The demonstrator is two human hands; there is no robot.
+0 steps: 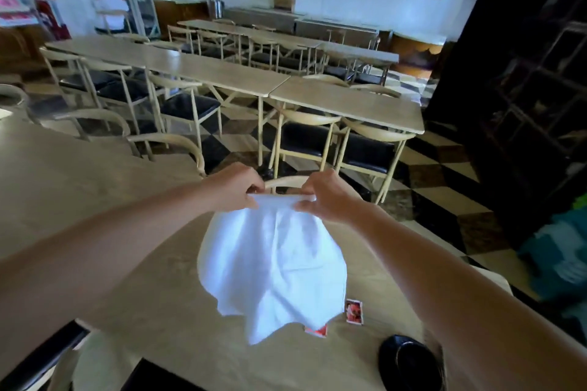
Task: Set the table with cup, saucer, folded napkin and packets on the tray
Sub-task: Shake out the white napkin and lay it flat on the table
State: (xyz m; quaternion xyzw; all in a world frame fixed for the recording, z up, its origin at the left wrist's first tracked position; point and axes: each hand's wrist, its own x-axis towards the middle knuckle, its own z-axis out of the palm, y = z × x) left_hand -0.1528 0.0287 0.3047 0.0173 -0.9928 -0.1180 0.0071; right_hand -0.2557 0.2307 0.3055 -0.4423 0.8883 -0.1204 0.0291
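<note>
Napkin white, hanging unfolded above the table, top edge pinched by left hand and right hand, two packets below its hem, black saucer nearer the right forearm.

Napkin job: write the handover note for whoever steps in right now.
Left hand and right hand: each pinches the top edge of the white napkin, which hangs open above the table, not yet folded.
One packet lies on the table beside the napkin's lower corner; a second packet peeks out from under it.
A black dish, perhaps the saucer, sits near the right forearm.
No cup in view; the tray cannot be made out.
Left: fold the napkin, then place everything.
</note>
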